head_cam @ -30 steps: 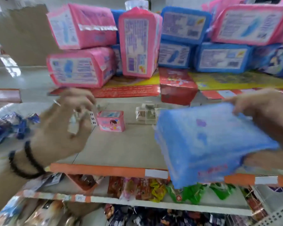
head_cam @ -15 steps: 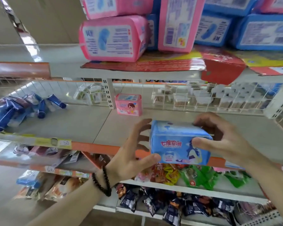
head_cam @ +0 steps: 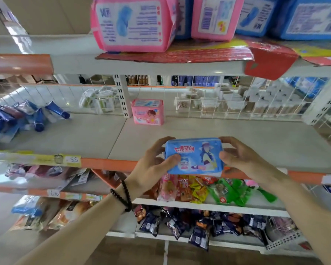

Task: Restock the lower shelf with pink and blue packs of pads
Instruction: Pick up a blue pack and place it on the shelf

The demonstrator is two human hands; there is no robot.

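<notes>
Far left on the lower shelf point(head_cam: 96, 138) lies a loose heap of blue tubes point(head_cam: 17, 119), which is not your stock. Near the upright post at the back stands 1 pink pack point(head_cam: 147, 114), face toward you, close against the wire backing. That is the only pack of pads placed on this shelf so far as the view shows, so you are early in the job.

Your left hand point(head_cam: 151, 169) grips the left end of the blue pack point(head_cam: 194, 156), thumb on its front face and fingers curled over the top edge. Your right hand point(head_cam: 237, 157) pinches the right end the same way. You hold the blue pack upright between both hands, printed face toward you, at the orange front edge of the lower shelf and not yet set down.

Most of the shelf board to the right of the pink pack is bare, so there is plenty left to fill. Above, on the upper shelf point(head_cam: 199, 67), large pink packs point(head_cam: 134, 23) and large blue packs point(head_cam: 311, 18) are stacked. I judge the next step is to set this pack beside the pink one.
</notes>
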